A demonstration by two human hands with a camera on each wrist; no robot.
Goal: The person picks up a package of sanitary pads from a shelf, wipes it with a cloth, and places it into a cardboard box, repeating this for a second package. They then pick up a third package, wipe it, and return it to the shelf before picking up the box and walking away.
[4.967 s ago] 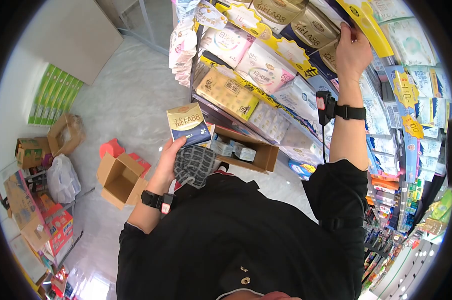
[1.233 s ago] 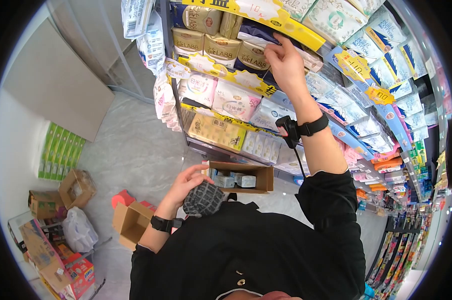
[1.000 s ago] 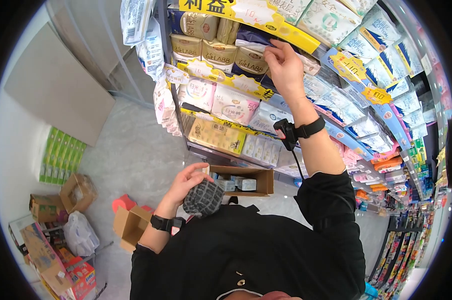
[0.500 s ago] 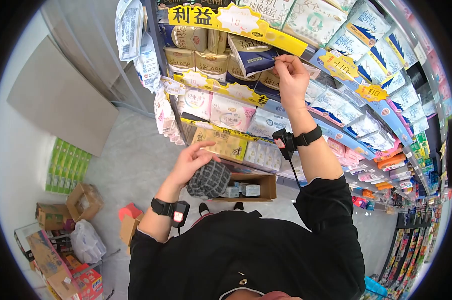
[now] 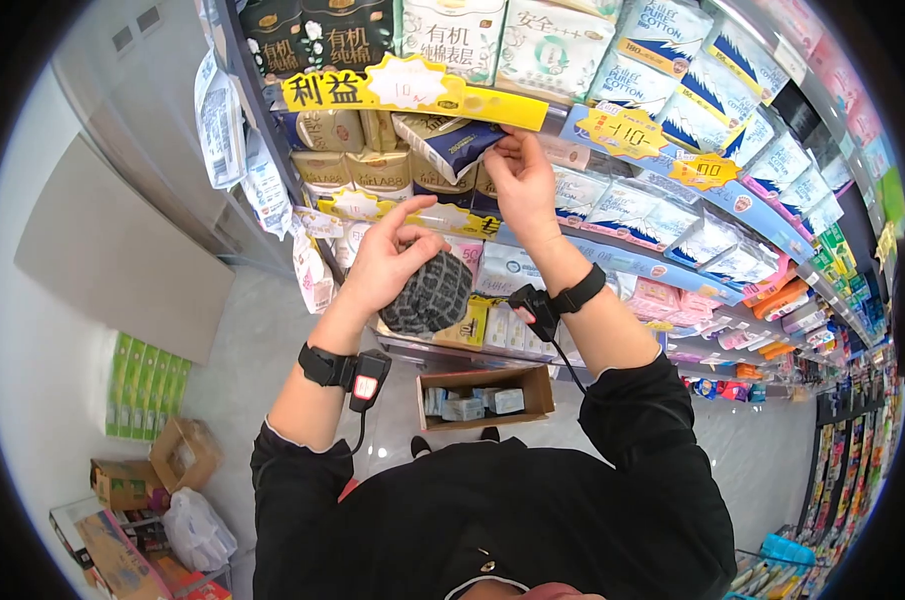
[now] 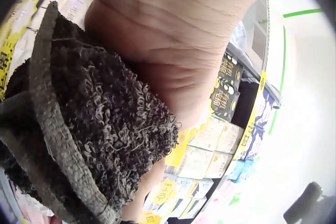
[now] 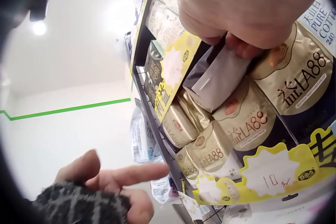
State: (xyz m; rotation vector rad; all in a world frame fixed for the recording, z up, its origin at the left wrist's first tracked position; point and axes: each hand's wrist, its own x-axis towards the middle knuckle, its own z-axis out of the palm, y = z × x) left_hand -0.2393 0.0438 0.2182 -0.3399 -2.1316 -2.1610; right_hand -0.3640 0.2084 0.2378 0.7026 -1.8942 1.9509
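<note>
In the head view my right hand (image 5: 525, 185) pinches the end of a navy and white packet (image 5: 449, 140), which lies tilted over gold packets (image 5: 381, 172) on the shelf. The right wrist view shows the right hand's fingers (image 7: 242, 46) on that packet (image 7: 218, 79), beneath the yellow price strip. My left hand (image 5: 388, 258) is raised in front of the shelf, fingers apart and relaxed. A dark grey checked cloth (image 5: 428, 292) hangs at its palm; the left wrist view shows this cloth (image 6: 105, 124) close up. How the cloth is held is hidden.
White and blue cotton packets (image 5: 628, 215) fill the shelves at the right. An open carton (image 5: 545, 392) with several small packs stands on the floor below the shelf. Bags (image 5: 220, 120) hang at the shelf's left end. Boxes (image 5: 123, 484) lie at the lower left.
Since the earliest frame, a gold and navy packet has left the left hand. The right hand has pulled a navy packet outward and tilted it. The left hand has risen toward the shelf with the cloth.
</note>
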